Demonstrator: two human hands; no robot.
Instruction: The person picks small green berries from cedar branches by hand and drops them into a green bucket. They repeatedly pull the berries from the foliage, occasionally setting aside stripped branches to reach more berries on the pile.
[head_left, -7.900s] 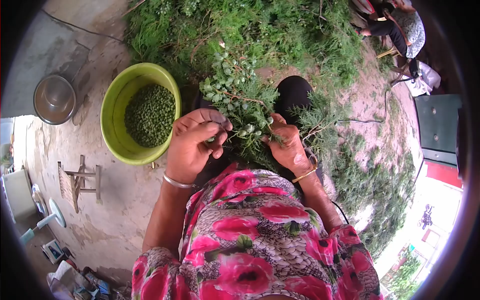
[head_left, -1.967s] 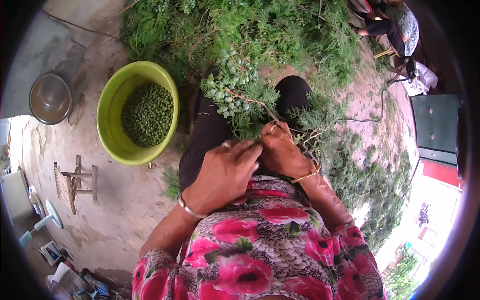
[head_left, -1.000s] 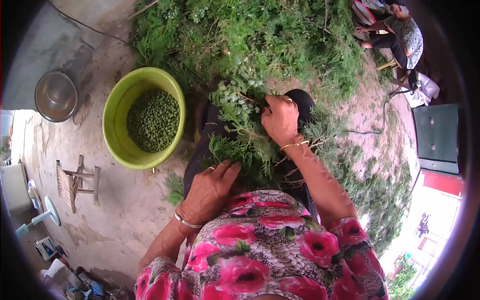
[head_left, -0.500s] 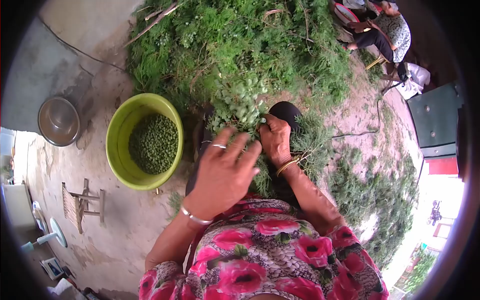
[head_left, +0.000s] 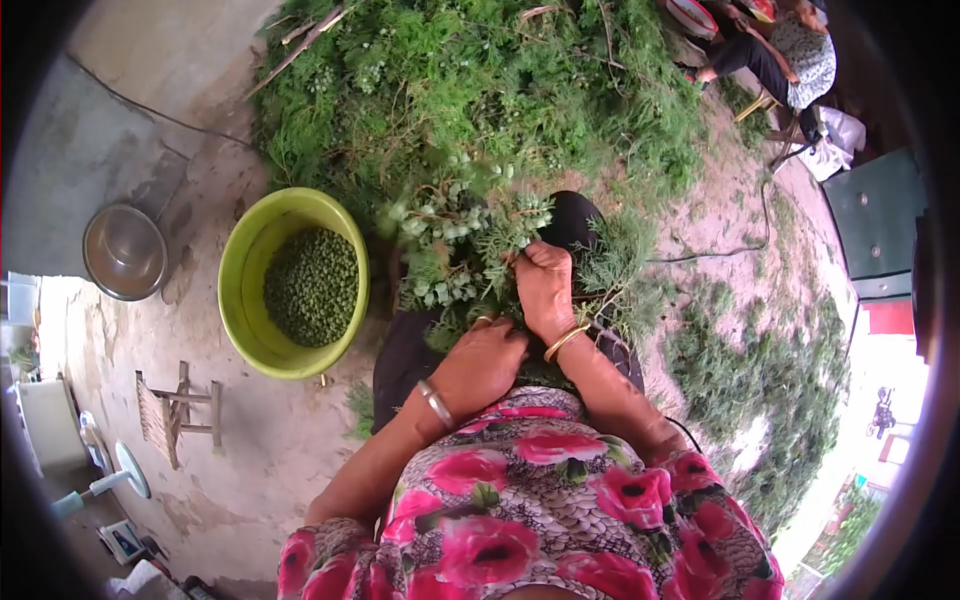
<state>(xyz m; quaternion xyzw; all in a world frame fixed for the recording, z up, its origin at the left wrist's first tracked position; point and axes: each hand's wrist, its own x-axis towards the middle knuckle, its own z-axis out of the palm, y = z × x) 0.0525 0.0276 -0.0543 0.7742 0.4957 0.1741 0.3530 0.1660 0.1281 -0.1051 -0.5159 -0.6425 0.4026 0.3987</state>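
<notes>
Over my lap, my right hand (head_left: 547, 290), with a gold bangle at the wrist, is closed round a leafy evergreen branch (head_left: 455, 250) bearing clusters of pale blue-green cones. My left hand (head_left: 485, 358), wearing a ring and a silver bangle, lies just left of it, low against the foliage. Its fingers curl inward, and what they hold is hidden. A yellow-green tub (head_left: 235, 305) stands on the floor to my left, with many small round green cones (head_left: 312, 288) in its bottom.
A big heap of cut greenery (head_left: 480, 90) lies ahead. More sprigs (head_left: 750, 390) cover the floor at right. A metal bowl (head_left: 125, 250) and small folding stool (head_left: 180, 415) stand left. Another person (head_left: 795, 60) sits at far right near a red-rimmed basin (head_left: 692, 18).
My left hand has come down and right from above the branch, its spread fingers now curled near my right hand. The right hand keeps its grip on the branch. The view has shifted slightly.
</notes>
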